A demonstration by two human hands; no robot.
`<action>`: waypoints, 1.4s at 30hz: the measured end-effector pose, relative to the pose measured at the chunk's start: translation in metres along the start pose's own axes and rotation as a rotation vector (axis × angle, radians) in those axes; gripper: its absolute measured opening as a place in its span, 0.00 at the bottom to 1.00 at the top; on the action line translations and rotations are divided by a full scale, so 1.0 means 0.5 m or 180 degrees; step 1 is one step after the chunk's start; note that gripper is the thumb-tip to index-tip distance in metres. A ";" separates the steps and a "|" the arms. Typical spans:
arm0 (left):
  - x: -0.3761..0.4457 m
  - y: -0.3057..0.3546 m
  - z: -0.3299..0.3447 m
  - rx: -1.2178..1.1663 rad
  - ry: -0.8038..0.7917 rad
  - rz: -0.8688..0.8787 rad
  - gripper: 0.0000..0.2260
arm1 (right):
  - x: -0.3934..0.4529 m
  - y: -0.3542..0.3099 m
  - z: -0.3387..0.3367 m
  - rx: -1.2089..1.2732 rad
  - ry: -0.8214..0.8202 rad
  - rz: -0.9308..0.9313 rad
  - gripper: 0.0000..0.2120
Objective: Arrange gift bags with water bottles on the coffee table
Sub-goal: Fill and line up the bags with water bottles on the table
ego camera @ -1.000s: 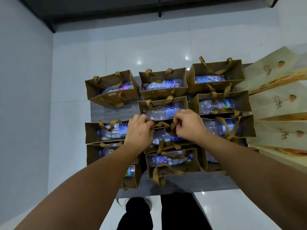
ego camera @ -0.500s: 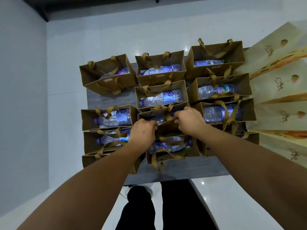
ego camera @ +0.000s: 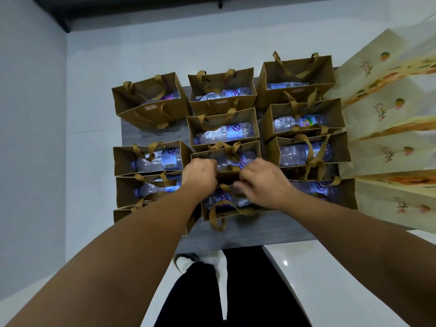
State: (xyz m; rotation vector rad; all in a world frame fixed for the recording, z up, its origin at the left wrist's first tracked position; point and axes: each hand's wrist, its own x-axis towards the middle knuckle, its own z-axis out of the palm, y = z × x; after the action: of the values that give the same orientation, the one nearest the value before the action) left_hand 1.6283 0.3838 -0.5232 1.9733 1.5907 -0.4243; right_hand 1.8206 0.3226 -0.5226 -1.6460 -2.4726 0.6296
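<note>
Both hands work the middle column on the coffee table (ego camera: 151, 135): left hand (ego camera: 200, 172) curls on the third gift bag (ego camera: 226, 159)'s near edge, right hand (ego camera: 259, 182) blurred, grip unclear; next, square it with neighbours

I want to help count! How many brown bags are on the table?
12 brown bags on the coffee table: four in the left column, four in the middle, four on the right. The arms may hide more.

12 brown gift bags (ego camera: 223, 90), 11 water bottles (ego camera: 225, 134) visible, 4 cream bags (ego camera: 387, 107), 2 hands (ego camera: 200, 173), 1 table (ego camera: 259, 230)
</note>
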 end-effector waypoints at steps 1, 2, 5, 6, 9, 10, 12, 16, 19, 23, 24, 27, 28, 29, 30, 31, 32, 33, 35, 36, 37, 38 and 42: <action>-0.009 0.004 0.006 0.0018 0.0031 0.0021 0.09 | -0.021 -0.013 0.006 -0.0032 -0.0384 -0.0198 0.16; -0.017 0.006 0.014 0.0017 0.0082 0.0064 0.11 | -0.039 -0.024 0.012 -0.0119 -0.0911 -0.0264 0.19; -0.041 0.004 0.038 -0.0100 0.0244 0.0141 0.16 | -0.067 -0.047 0.035 -0.0270 -0.2181 0.0214 0.17; -0.049 0.000 0.044 -0.0143 0.0288 0.0146 0.16 | -0.069 -0.048 0.043 -0.0133 -0.2146 0.0499 0.13; -0.078 -0.016 0.055 -0.0183 0.0441 0.0185 0.16 | -0.071 -0.049 0.056 0.0324 -0.1715 0.1251 0.06; -0.083 -0.021 0.054 -0.0192 0.0492 0.0181 0.16 | -0.067 -0.047 0.058 0.0411 -0.1635 0.1350 0.05; -0.106 -0.033 0.056 -0.0238 0.0549 0.0135 0.16 | -0.068 -0.057 0.065 0.0437 -0.1590 0.1431 0.05; -0.155 -0.055 0.068 -0.0231 0.0675 0.0063 0.16 | -0.080 -0.076 0.077 0.0541 -0.1455 0.1596 0.06; -0.187 -0.053 0.075 -0.0118 0.0709 0.0104 0.15 | -0.112 -0.103 0.071 0.0647 -0.1243 0.1637 0.08; -0.213 0.006 0.075 -0.0181 0.0580 0.0347 0.17 | -0.199 -0.132 0.047 0.0624 -0.1026 0.1754 0.13; -0.215 0.028 0.075 -0.0195 0.0526 0.0432 0.18 | -0.222 -0.128 0.039 0.0624 -0.0966 0.1797 0.13; -0.217 0.107 0.079 -0.0130 0.0326 0.0693 0.17 | -0.294 -0.098 0.001 0.0563 -0.0692 0.1984 0.11; -0.217 0.134 0.083 -0.0122 0.0289 0.0784 0.16 | -0.316 -0.084 -0.010 0.0487 -0.0594 0.2051 0.13; -0.217 0.160 0.088 -0.0143 0.0264 0.0869 0.15 | -0.335 -0.067 -0.020 0.0376 -0.0507 0.2160 0.16; -0.217 0.184 0.094 -0.0170 0.0239 0.0934 0.13 | -0.352 -0.047 -0.029 0.0279 -0.0414 0.2294 0.19; -0.217 0.204 0.102 -0.0182 0.0200 0.0984 0.12 | -0.365 -0.024 -0.035 0.0238 -0.0331 0.2430 0.21; -0.215 0.221 0.111 -0.0165 0.0144 0.1019 0.12 | -0.375 0.002 -0.038 0.0254 -0.0303 0.2529 0.24; -0.213 0.235 0.120 -0.0125 0.0104 0.1041 0.12 | -0.380 0.028 -0.039 0.0295 -0.0346 0.2582 0.26; -0.204 0.255 0.136 -0.0057 0.0094 0.1027 0.13 | -0.379 0.077 -0.036 0.0407 -0.0558 0.2574 0.27; -0.198 0.264 0.143 -0.0058 0.0095 0.0992 0.14 | -0.375 0.098 -0.032 0.0465 -0.0675 0.2550 0.26; -0.190 0.272 0.150 -0.0068 0.0095 0.0962 0.14 | -0.370 0.118 -0.026 0.0503 -0.0789 0.2522 0.24; -0.180 0.281 0.157 -0.0085 0.0072 0.0941 0.14 | -0.366 0.136 -0.019 0.0512 -0.0893 0.2496 0.21; -0.146 0.315 0.175 -0.0185 -0.0064 0.0898 0.12 | -0.353 0.196 -0.001 0.0512 -0.0923 0.2469 0.13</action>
State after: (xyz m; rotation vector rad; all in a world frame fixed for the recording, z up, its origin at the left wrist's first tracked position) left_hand 1.7713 0.2524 -0.5150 2.1011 1.2717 -0.2810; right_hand 1.9769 0.1956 -0.5361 -2.5794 -1.7808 1.1717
